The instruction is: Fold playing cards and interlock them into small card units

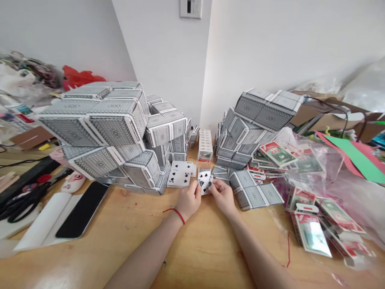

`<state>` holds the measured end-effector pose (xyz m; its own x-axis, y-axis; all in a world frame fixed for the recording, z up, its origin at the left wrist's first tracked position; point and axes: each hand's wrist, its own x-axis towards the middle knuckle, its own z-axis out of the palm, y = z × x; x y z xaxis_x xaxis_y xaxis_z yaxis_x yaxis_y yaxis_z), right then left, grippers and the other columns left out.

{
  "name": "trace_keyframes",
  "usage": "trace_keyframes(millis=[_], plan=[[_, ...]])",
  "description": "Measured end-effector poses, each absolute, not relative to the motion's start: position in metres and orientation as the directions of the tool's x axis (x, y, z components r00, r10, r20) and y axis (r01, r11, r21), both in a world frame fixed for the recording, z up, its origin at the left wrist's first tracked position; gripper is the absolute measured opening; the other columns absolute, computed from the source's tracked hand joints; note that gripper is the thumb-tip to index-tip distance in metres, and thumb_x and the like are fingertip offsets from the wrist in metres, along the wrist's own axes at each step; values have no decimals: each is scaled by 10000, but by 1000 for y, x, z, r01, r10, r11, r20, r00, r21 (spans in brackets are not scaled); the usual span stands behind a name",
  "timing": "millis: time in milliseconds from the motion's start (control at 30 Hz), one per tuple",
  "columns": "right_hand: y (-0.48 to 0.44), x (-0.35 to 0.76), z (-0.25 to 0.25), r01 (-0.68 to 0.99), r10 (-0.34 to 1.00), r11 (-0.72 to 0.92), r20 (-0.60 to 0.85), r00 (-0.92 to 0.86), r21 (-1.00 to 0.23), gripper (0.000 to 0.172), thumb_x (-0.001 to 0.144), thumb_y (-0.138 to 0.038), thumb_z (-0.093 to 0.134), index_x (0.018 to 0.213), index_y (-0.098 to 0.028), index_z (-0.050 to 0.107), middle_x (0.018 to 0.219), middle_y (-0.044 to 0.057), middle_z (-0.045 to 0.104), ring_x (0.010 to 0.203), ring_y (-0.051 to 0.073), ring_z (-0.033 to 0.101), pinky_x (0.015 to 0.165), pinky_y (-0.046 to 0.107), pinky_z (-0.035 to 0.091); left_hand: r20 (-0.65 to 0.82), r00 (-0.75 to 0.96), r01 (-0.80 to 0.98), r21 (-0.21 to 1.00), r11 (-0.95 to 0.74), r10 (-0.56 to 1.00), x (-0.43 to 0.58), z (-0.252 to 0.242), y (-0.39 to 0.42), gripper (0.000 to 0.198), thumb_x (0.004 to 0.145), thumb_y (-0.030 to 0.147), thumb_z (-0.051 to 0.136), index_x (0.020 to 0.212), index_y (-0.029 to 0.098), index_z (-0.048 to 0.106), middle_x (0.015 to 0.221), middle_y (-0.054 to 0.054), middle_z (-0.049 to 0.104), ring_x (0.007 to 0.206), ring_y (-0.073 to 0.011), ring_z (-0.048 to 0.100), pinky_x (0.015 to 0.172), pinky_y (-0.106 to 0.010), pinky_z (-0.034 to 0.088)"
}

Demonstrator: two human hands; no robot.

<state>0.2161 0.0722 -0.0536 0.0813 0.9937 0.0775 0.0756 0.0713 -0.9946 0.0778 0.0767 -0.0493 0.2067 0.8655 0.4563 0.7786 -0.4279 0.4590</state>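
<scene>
Between my two hands a white playing card (205,177) with black spades faces me, and I cannot tell whether others lie behind it. My left hand (190,196), with a red string round the wrist, pinches its left edge. On its right edge the fingers of my right hand (221,196) are closed. Just left of my hands lies a face-up pile of spade cards (177,176) on the wooden table. Beside my right hand are grey-backed wrapped packs (251,188).
Tall stacks of grey card packs stand at left (114,128) and right (252,128). A clear-wrapped row of boxes (205,140) lies between them. Red-and-green card boxes (311,233) and plastic wrap spread at right. A black phone (82,208) and scissors (24,200) lie left.
</scene>
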Motion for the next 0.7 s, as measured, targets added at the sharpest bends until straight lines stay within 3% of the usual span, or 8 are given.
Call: trace_keyframes(millis=[133, 233, 333, 433, 533, 600, 700], plan=[[65, 210, -57, 452, 954, 89, 206, 218, -887, 264, 766, -367, 466, 831, -154, 608, 669, 57, 650, 591, 171, 580, 574, 265, 443, 462, 308, 768, 396, -504, 832, 79, -49, 75, 190, 823, 209, 338, 657, 187, 427, 482, 1, 511, 448, -116, 490, 451, -225, 277], [61, 206, -58, 609, 917, 56, 281, 281, -791, 263, 778, -355, 436, 842, -166, 609, 637, 58, 638, 570, 175, 571, 555, 264, 426, 474, 352, 769, 345, -538, 807, 80, -49, 74, 200, 822, 201, 332, 647, 184, 428, 490, -9, 519, 462, -120, 495, 455, -232, 280], [63, 207, -58, 532, 934, 90, 257, 249, -842, 267, 790, -356, 427, 877, -175, 603, 674, 61, 645, 580, 173, 572, 576, 273, 443, 488, 298, 800, 342, -493, 821, 81, -49, 74, 199, 823, 201, 335, 654, 182, 438, 487, -11, 518, 465, -120, 497, 455, -234, 277], [70, 212, -59, 256, 977, 105, 148, 154, -961, 280, 777, -394, 459, 868, -168, 597, 736, 72, 653, 633, 189, 594, 602, 300, 479, 500, 200, 821, 384, -423, 842, 80, -51, 75, 200, 827, 204, 341, 654, 181, 439, 479, -9, 513, 457, -118, 498, 456, -234, 276], [74, 215, -57, 47, 997, 58, 60, 42, -997, 301, 742, -428, 511, 863, -165, 593, 753, 77, 659, 664, 210, 611, 620, 339, 502, 498, 159, 819, 416, -395, 853, 79, -51, 77, 192, 826, 210, 352, 659, 182, 443, 472, -6, 514, 451, -119, 500, 457, -232, 280], [75, 215, -56, 21, 998, 59, 60, 19, -998, 306, 731, -431, 527, 860, -161, 593, 758, 79, 663, 704, 221, 619, 637, 344, 505, 497, 159, 820, 415, -395, 853, 79, -52, 77, 191, 822, 212, 359, 656, 182, 447, 470, -5, 512, 451, -119, 499, 459, -230, 286], [72, 213, -56, 169, 991, 103, 116, 73, -980, 283, 748, -407, 507, 851, -158, 595, 746, 72, 666, 722, 213, 624, 643, 314, 495, 502, 177, 823, 396, -407, 846, 79, -52, 76, 186, 814, 210, 366, 649, 182, 445, 465, -3, 504, 453, -118, 497, 460, -227, 288]])
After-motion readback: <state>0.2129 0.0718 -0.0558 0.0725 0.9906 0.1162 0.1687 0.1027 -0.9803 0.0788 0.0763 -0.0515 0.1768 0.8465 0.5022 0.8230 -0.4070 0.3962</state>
